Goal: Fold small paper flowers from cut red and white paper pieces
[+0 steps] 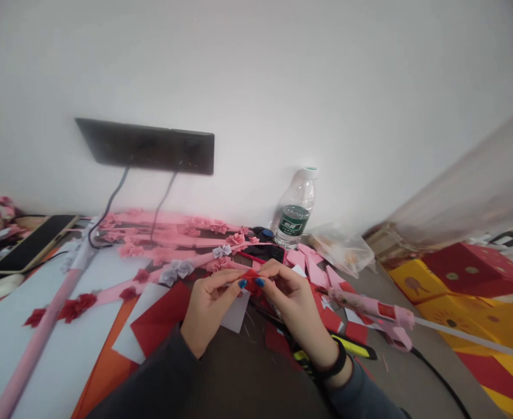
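Observation:
A small piece of red paper (250, 280) is pinched between my two hands, above the middle of the table. My left hand (210, 305) grips its left side with thumb and fingers. On the other side, my right hand (294, 299) holds it between thumb and forefinger. Part of the paper is hidden by the fingertips. Below and left lie red sheets (163, 314) over white paper. Close to my right wrist is a yellow utility knife (355, 347). A pink glue gun (372, 308) with a long glue stick rests further right among red paper squares.
Pink strips with paper flowers (178, 270) spread across the left and back. A plastic water bottle (295, 209) stands by the wall near a clear plastic bag (341, 247). A phone (34, 244) lies far left; yellow and red boxes (457, 291) stand right. A pink pole (42, 343) crosses the left.

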`<state>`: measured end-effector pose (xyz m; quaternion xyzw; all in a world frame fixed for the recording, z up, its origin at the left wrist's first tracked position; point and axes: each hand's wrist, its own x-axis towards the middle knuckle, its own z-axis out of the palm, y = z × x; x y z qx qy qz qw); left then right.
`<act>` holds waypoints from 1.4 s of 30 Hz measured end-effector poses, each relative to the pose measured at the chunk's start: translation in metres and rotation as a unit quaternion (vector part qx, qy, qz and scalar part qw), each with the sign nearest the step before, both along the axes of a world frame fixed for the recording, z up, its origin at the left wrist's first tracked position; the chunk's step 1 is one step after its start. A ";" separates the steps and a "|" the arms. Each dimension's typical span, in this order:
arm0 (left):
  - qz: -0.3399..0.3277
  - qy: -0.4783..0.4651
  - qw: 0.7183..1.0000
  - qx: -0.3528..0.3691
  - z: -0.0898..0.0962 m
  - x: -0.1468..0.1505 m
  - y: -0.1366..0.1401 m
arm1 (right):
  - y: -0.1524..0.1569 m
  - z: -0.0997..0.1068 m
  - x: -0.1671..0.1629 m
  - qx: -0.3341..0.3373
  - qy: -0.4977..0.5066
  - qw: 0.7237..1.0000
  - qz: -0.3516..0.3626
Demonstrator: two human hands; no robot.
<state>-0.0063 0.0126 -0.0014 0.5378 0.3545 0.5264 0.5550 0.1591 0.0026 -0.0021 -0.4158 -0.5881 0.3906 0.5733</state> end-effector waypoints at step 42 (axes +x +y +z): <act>-0.027 0.202 0.977 0.063 0.002 -0.005 -0.001 | 0.002 0.006 0.004 -0.056 -0.041 0.997 0.024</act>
